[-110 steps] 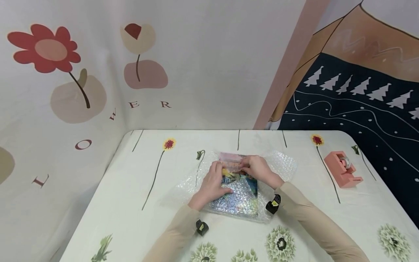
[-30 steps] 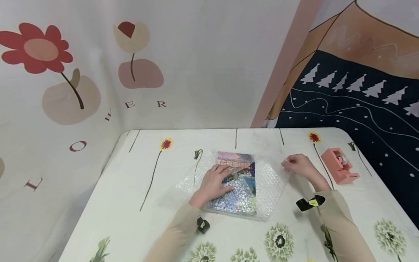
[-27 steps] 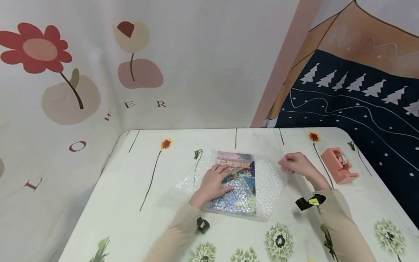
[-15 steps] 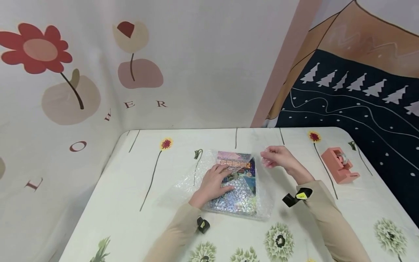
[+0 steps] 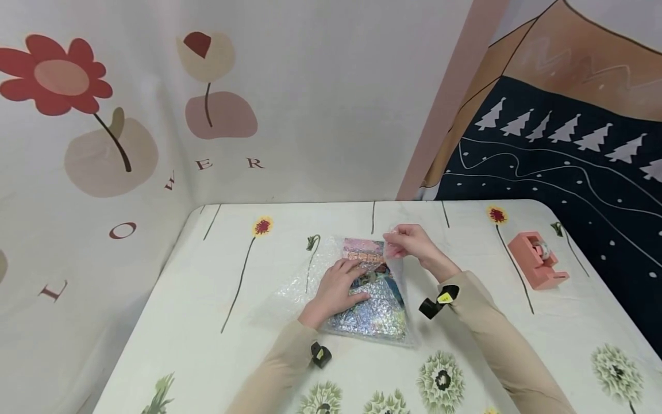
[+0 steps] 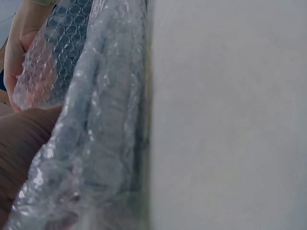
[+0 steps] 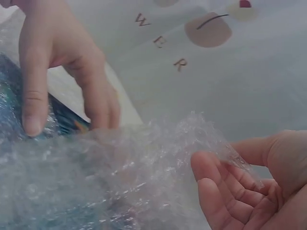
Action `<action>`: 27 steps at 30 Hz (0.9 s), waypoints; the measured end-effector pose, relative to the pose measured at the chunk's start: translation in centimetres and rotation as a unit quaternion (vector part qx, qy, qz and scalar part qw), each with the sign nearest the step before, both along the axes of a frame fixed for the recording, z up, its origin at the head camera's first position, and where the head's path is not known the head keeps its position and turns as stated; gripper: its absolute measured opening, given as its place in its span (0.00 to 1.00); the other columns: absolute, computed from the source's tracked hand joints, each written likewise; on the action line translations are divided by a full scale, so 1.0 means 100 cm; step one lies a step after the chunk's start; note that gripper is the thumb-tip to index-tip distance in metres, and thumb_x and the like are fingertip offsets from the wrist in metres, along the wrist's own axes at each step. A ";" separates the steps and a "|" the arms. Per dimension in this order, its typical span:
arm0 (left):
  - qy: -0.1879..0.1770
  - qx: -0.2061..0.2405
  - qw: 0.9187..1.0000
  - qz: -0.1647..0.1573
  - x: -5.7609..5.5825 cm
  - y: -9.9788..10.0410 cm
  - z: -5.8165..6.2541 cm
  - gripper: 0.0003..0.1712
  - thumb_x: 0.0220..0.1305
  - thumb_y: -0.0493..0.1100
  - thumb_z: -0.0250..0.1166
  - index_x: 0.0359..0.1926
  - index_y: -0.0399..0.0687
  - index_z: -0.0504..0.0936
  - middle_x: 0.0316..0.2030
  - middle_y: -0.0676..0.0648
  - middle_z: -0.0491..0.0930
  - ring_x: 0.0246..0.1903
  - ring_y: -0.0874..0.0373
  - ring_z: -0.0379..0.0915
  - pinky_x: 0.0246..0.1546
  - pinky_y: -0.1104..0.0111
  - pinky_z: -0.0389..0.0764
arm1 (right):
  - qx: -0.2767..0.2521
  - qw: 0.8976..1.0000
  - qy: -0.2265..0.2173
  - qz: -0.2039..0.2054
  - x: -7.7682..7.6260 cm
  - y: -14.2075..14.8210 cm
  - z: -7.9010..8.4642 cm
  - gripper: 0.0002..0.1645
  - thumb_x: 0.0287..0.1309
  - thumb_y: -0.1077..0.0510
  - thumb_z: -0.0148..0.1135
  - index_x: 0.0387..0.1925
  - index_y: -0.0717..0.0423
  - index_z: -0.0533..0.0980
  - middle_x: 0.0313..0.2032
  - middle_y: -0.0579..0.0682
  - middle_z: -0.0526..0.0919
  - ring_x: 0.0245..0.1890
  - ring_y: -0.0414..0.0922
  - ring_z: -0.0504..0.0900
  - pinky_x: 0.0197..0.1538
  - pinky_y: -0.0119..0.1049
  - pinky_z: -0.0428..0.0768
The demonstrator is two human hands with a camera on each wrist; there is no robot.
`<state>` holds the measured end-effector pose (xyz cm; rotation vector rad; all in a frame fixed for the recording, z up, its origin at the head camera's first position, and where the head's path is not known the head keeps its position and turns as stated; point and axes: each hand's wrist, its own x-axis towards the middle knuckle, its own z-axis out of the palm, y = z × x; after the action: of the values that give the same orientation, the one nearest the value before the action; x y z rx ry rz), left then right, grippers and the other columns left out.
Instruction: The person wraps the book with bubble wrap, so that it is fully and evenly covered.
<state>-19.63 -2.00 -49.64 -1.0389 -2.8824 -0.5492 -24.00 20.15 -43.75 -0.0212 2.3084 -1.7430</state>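
Note:
A flat book [image 5: 362, 246] with a colourful printed cover lies on clear bubble wrap [image 5: 369, 322]. One layer of the wrap covers its lower part. My left hand [image 5: 336, 290] rests on the wrapped cover, thumb and fingers spread. Above the book's upper right corner my right hand [image 5: 411, 244] pinches the edge of the right flap. In the right wrist view that flap [image 7: 129, 167] stretches up to the curled fingers [image 7: 206, 167]. The left wrist view shows the wrapped edge [image 6: 112, 96] of the book close up, beside the white tabletop.
A pink tape dispenser [image 5: 530, 261] with a roll of tape stands at the right of the table. The flower-printed tablecloth [image 5: 207, 345] reaches a curtain [image 5: 320, 115] behind. Loose bubble wrap [image 5: 289, 296] spreads out left of the book.
My right hand has carried the right bubble wrap flap leftward, from beside the tape dispenser to over the book's right part. My left hand has stayed on the book.

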 end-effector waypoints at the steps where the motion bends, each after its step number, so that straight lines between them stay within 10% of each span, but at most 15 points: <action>1: -0.001 0.000 1.000 0.000 0.000 0.000 0.000 0.34 0.56 0.59 0.65 0.59 0.46 0.75 0.63 0.45 0.67 0.61 0.46 0.61 0.56 0.53 0.70 | 0.002 1.000 -0.002 -0.002 -0.002 -0.004 -0.002 0.12 0.62 0.57 0.57 0.26 0.61 0.71 0.19 0.46 0.81 0.20 0.37 0.80 0.26 0.31 0.80; 16: -0.006 0.027 1.000 0.009 0.001 0.000 0.003 0.33 0.53 0.57 0.68 0.53 0.40 0.74 0.58 0.42 0.69 0.57 0.49 0.65 0.56 0.59 0.69 | 0.045 0.998 -0.031 -0.011 -0.014 -0.039 -0.023 0.13 0.61 0.60 0.58 0.22 0.61 0.72 0.14 0.47 0.77 0.15 0.38 0.77 0.19 0.28 0.75; 27: -0.008 0.060 0.998 0.031 0.002 0.001 -0.001 0.35 0.49 0.56 0.72 0.50 0.39 0.69 0.44 0.46 0.70 0.40 0.55 0.69 0.40 0.64 0.75 | 0.063 0.996 -0.057 0.033 -0.018 -0.040 -0.032 0.21 0.67 0.55 0.50 0.39 0.71 0.79 0.22 0.49 0.82 0.21 0.38 0.81 0.26 0.28 0.79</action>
<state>-19.41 -1.87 -49.69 -0.9294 -2.8423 -0.7197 -25.78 16.18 -46.98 0.0241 2.3038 -1.5242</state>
